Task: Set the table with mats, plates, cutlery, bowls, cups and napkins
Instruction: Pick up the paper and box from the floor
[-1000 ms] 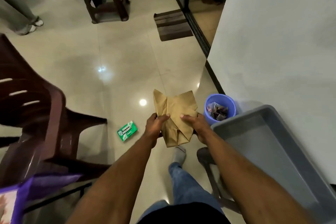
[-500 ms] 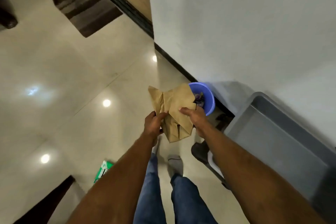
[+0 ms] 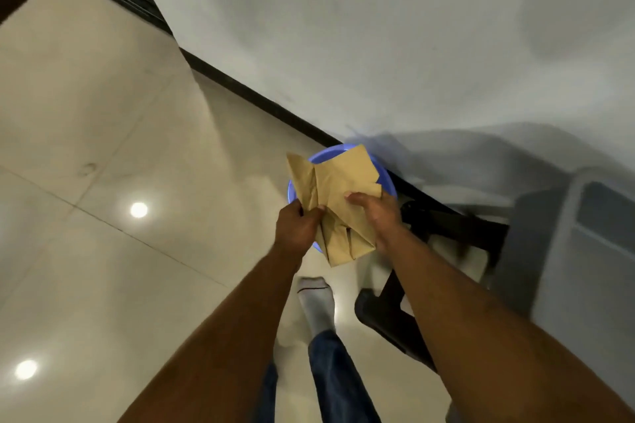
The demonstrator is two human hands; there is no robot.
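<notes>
Compared with a second ago, my view has swung toward the wall, and the green packet and brown chair on the floor to my left have dropped out of sight. My left hand (image 3: 298,229) grips the left edge of the crumpled brown paper napkins (image 3: 338,206), thumb pinched over the folds. Just right of it, my right hand (image 3: 376,216) holds the other side of the bundle, fingers curled over its top layer. The bundle itself is unchanged in shape and now sits directly over the blue bin (image 3: 386,178), which lies beyond and beneath both hands against the wall; half a second ago the bin showed only past my right hand. I judge this a move toward the bin rather than the table, so no napkin is yet laid. Right of my right forearm stands the grey tub (image 3: 567,251) on a dark stand (image 3: 457,230). No brand, label or writing is readable anywhere.
</notes>
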